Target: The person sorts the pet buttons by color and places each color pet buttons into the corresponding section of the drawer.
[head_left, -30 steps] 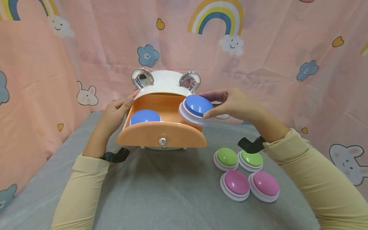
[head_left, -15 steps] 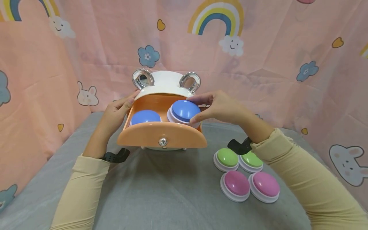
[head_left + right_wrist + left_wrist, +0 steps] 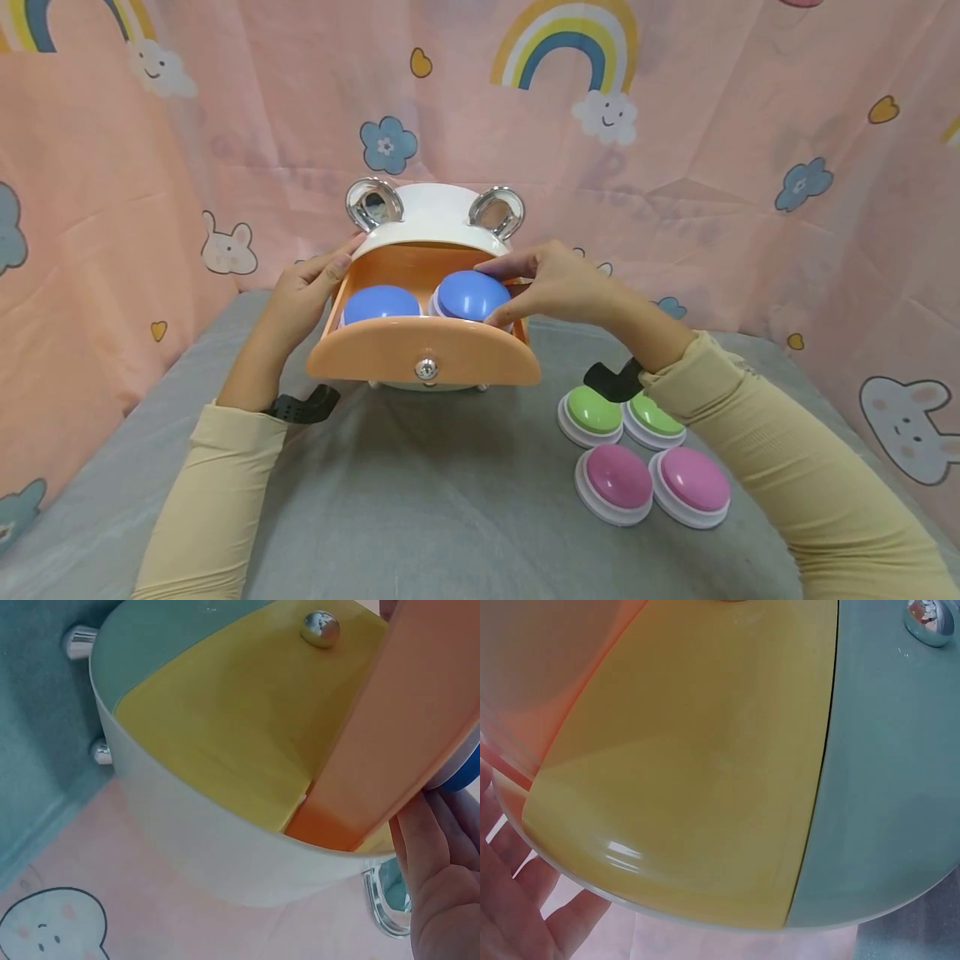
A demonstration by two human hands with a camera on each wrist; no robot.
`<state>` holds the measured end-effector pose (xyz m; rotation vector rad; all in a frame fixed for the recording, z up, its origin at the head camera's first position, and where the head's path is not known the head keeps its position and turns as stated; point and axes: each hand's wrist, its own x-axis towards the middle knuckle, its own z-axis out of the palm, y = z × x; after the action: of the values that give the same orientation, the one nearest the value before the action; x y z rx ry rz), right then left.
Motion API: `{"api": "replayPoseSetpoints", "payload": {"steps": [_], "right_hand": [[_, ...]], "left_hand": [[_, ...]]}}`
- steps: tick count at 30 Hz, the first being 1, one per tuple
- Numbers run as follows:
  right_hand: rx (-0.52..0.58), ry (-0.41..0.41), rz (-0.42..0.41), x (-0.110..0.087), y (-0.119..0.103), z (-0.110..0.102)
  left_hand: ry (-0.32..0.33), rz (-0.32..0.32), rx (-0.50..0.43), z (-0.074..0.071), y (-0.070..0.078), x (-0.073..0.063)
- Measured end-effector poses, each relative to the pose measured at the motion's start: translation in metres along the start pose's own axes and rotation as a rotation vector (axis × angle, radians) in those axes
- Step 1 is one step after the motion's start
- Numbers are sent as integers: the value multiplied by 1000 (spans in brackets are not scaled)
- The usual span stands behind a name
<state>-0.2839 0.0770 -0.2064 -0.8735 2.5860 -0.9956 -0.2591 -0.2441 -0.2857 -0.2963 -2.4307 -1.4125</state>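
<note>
Fingers and thumb of the right hand [image 3: 558,283] grip a blue button [image 3: 472,293] by its sides, over the right half of an orange drawer [image 3: 423,352]; whether its base touches the drawer floor cannot be told. Fingers of the left hand [image 3: 302,293] rest apart along the left side of a white case [image 3: 433,208], the thumb at its front edge; how firmly they press is unclear.

All this stands on a grey cloth [image 3: 420,517], slightly creased, with a pink backdrop [image 3: 300,108] hanging behind and at the sides, printed with rainbows, clouds, hearts, flowers and rabbits. Tan sleeves [image 3: 217,492] are turned up above black wrist straps [image 3: 303,407].

Only the wrist views show the case's lower front: a yellow panel [image 3: 247,705] and a teal panel [image 3: 889,750] below the drawer. From the right wrist, a silver knob [image 3: 321,630] shows on the yellow one. Just the head view shows the inside of the drawer.

Counted there: two blue buttons, the second [image 3: 382,302] in the drawer's left half; two green buttons [image 3: 593,409] and two pink buttons [image 3: 619,475], grouped on the cloth at right; two silver rings [image 3: 375,205] on the case; one drawer standing out.
</note>
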Motion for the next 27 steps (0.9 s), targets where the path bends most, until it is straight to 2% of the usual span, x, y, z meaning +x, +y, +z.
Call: {"api": "replayPoseSetpoints", "payload": {"steps": [8, 22, 27], "right_hand": [[-1, -12, -12, 1, 0, 1], [-102, -19, 4, 0, -3, 2], [-147, -35, 12, 0, -5, 3]], "left_hand": [[4, 12, -22, 1, 1, 1], [4, 21, -6, 1, 4, 0], [9, 5, 10, 1, 4, -1]]}}
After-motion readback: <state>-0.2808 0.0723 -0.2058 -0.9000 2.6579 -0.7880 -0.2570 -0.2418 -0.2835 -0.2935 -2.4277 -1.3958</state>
